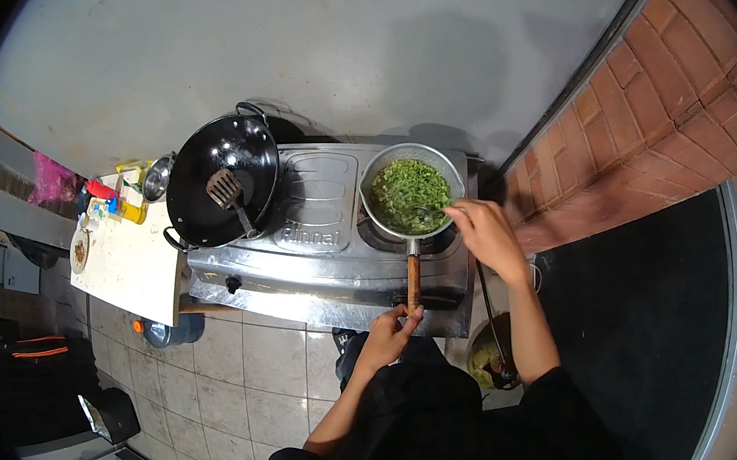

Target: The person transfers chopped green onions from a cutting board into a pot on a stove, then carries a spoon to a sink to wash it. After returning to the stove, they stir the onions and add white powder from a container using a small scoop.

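Here, embossed lettering on the front of the silver two-burner gas stove (316, 244) looks like a brand name, too blurred to read for sure; no other writing is legible. Two pans sit on it: one round grey metal saucepan with a wooden handle (410, 194), full of chopped green vegetables (408, 192), on the right burner, and one black wok with two loop handles (221, 181) on the left burner, with one slotted metal spatula (228, 193) resting inside it. The left hand (389, 336) is closed around the lower end of the saucepan's wooden handle. The right hand (483, 229) is at the saucepan's right rim, fingers pinched on a thin utensil (428, 212) that dips into the greens; the utensil is too small to identify. Left of the stove, one pale side table (125, 264) carries a cluster of bottles and containers (114, 203), count unclear, plus one small metal bowl (156, 178) just beside the wok. A red brick wall (644, 120) runs along the right. Grey floor tiles (222, 371) lie below the stove.
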The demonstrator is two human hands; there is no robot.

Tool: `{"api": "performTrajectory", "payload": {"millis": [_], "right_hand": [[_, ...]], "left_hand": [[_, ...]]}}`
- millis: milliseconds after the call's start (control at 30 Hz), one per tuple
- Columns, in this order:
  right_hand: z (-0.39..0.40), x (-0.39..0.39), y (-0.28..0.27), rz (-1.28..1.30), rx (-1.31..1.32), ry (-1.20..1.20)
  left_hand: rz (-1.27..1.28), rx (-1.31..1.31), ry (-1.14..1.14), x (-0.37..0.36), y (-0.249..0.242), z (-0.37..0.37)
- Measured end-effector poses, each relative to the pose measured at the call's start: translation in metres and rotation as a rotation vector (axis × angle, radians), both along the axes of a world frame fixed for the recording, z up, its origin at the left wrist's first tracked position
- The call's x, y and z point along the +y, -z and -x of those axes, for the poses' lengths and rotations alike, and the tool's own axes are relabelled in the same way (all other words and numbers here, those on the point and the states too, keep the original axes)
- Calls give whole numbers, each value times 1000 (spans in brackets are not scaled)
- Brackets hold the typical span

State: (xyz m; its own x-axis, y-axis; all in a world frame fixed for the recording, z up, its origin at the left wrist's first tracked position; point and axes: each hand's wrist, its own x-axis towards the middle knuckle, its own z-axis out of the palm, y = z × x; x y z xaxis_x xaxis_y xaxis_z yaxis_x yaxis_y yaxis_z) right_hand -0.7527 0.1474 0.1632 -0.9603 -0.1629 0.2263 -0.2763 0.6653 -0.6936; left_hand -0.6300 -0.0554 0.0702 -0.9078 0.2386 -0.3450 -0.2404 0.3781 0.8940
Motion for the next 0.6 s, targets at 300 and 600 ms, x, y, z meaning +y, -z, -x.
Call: {"api": "performTrajectory", "payload": {"millis": [300,600], "right_hand": [[48,4,17,-19,99,282],[12,-18,17,34,46,28]], "left_hand": [[-293,-96,-25,6,-4,-2],[-463,-459,-6,-5,-4,0]]}}
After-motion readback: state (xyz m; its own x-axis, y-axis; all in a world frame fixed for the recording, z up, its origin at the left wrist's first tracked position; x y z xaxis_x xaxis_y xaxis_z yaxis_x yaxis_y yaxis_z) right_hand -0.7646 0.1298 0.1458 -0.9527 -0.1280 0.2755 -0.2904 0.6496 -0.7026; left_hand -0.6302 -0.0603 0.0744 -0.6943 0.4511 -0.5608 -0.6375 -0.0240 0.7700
